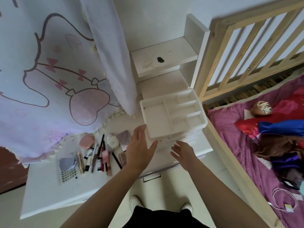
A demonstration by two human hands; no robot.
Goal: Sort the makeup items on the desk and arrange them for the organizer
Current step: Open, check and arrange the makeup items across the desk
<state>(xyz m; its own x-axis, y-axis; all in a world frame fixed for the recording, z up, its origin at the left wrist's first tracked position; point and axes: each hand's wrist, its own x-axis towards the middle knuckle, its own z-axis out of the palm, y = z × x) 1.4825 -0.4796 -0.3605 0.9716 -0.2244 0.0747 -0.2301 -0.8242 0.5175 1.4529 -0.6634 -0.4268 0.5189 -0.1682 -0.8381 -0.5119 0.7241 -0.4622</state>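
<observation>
Left hand (139, 145) fingers straight beside organizer (156, 116), right hand (182, 151) fingers spread before it

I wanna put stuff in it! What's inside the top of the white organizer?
In the organizer, the top tray shows only white dividers and bare compartments. The drawers underneath are partly behind the left hand, so their contents cannot be seen.
</observation>
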